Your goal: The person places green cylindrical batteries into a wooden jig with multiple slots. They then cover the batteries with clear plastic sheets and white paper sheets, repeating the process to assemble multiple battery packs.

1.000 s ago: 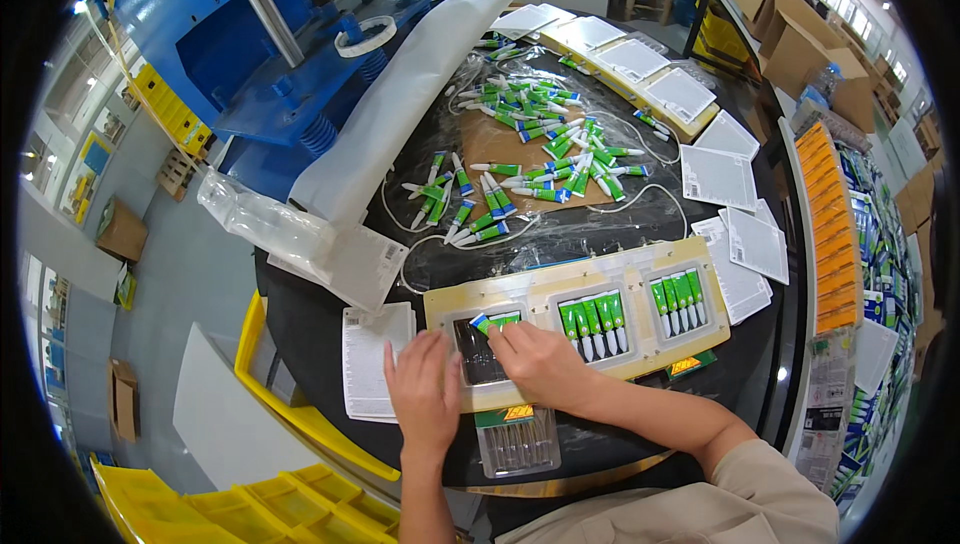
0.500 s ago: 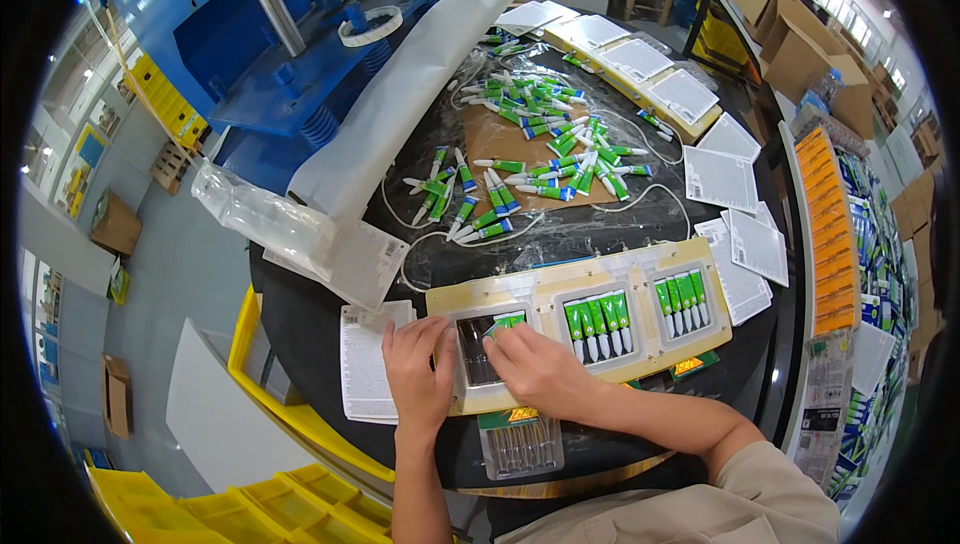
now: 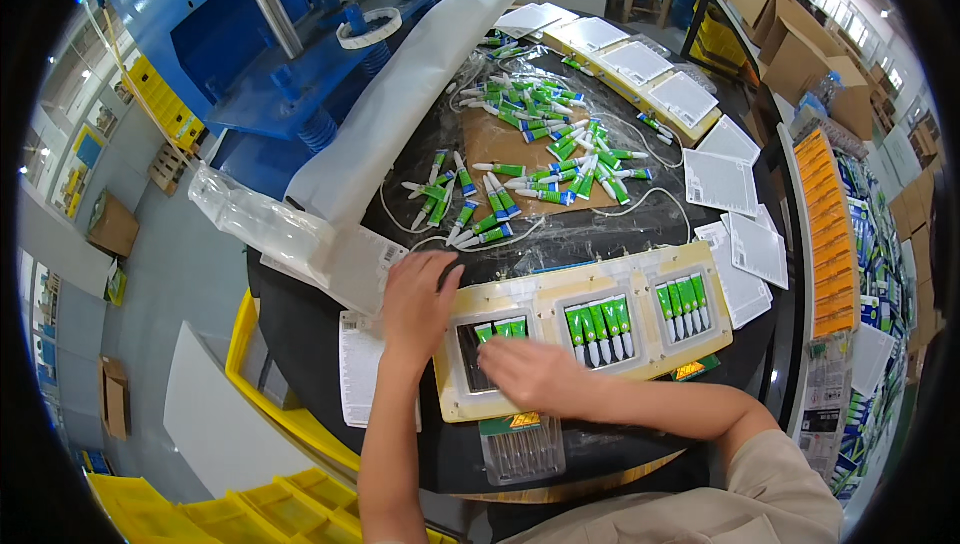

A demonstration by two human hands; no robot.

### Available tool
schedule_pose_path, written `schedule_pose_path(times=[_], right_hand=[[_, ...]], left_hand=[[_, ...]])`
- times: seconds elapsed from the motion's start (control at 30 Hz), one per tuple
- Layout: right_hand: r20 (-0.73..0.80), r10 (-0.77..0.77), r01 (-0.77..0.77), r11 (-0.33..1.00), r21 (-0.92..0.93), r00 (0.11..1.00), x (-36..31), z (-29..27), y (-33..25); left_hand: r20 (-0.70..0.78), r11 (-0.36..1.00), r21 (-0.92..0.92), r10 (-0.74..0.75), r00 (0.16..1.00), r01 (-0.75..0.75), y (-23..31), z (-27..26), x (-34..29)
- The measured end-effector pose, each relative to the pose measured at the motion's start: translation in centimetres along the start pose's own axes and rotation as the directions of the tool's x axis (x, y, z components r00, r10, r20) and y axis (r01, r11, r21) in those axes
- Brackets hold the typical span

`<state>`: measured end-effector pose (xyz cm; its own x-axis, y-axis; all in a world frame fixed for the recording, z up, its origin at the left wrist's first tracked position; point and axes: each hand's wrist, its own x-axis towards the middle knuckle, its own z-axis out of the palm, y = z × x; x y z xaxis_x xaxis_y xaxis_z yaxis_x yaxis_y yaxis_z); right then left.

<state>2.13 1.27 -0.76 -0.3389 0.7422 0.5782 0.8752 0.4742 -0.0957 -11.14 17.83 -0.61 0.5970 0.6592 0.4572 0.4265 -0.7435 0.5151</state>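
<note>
A long cream fixture (image 3: 545,296) with three framed windows lies before me. Its middle window holds a row of green squeeze tubes (image 3: 598,324) with white nozzles pointing toward me, and so does the right window. In the left window, green tubes (image 3: 502,328) show at the right side, beside a dark gap. My right hand (image 3: 535,376) is over that window, its fingertips at the lower part of these tubes; motion blur hides its grip. My left hand (image 3: 415,304) is raised at the fixture's upper left corner, fingers stretched out and thumb apart, with nothing seen in it.
Loose tubes (image 3: 540,129) lie heaped on cardboard beyond the fixture. White cards (image 3: 722,182) overlap at the right, and another card (image 3: 360,369) lies at left. A second fixture (image 3: 635,64) stands far right. A blue press (image 3: 290,94) rises far left. A blister pack (image 3: 522,452) lies nearest me.
My left hand has moved up and away from the left window's edge. My right hand has shifted slightly down, and more green tubes show in that window. The fixture has shifted slightly.
</note>
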Motion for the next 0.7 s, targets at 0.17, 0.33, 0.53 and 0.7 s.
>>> schedule_pose_path(times=[0.17, 0.33, 0.53, 0.7], right_hand=[[-0.103, 0.346, -0.354, 0.933, -0.063, 0.932, 4.4, 0.8, 11.1], [0.333, 0.438, -0.502, 0.855, 0.133, 0.835, 7.8, 6.9, 18.2], [0.349, 0.213, -0.296, 0.933, 0.205, 0.913, 7.7, 7.9, 16.6], [0.133, 0.313, -0.338, 0.819, 0.464, 0.940, 5.2, 1.7, 11.5]], left_hand=[[0.272, 0.970, 0.206, 0.072, 0.960, -0.131, -1.9, 4.2, 5.1], [0.315, 0.788, 0.479, 0.259, 0.913, -0.388, -2.9, 4.8, 5.7], [-0.153, 0.985, 0.099, -0.128, 0.980, 0.144, 2.0, -4.0, -5.6], [-0.242, 0.993, 0.065, -0.079, 0.967, 0.097, 7.3, -2.8, -12.0]])
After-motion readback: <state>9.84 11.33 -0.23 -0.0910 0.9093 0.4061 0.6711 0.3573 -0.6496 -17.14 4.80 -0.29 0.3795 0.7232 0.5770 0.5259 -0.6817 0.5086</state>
